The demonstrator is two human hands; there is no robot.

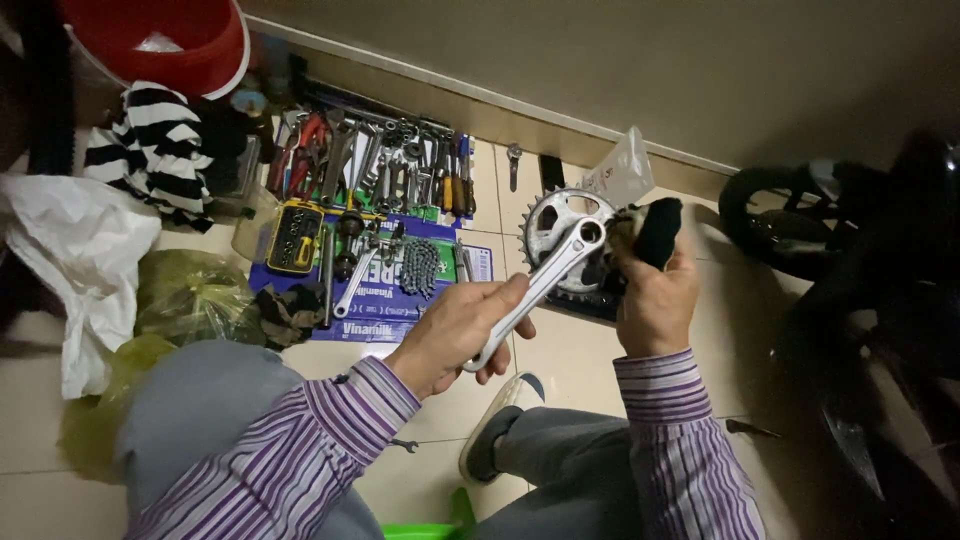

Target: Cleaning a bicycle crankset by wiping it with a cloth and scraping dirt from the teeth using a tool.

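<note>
My left hand [455, 335] grips the lower end of a silver bicycle crank arm [545, 282], which runs up and to the right to its toothed chainring [548, 225]. My right hand [655, 295] holds a dark rag [655, 232] pressed against the right side of the chainring. Both sleeves are purple-striped. The far side of the chainring is hidden behind the rag and my fingers.
Several wrenches, pliers and screwdrivers [385, 165] lie on a blue cardboard sheet [390, 320] with a bicycle chain [420, 265] and a yellow bit case [295, 238]. A red bucket [170, 40], striped cloth [155, 145] and plastic bags [85, 260] sit left. A bicycle wheel [780, 215] stands right.
</note>
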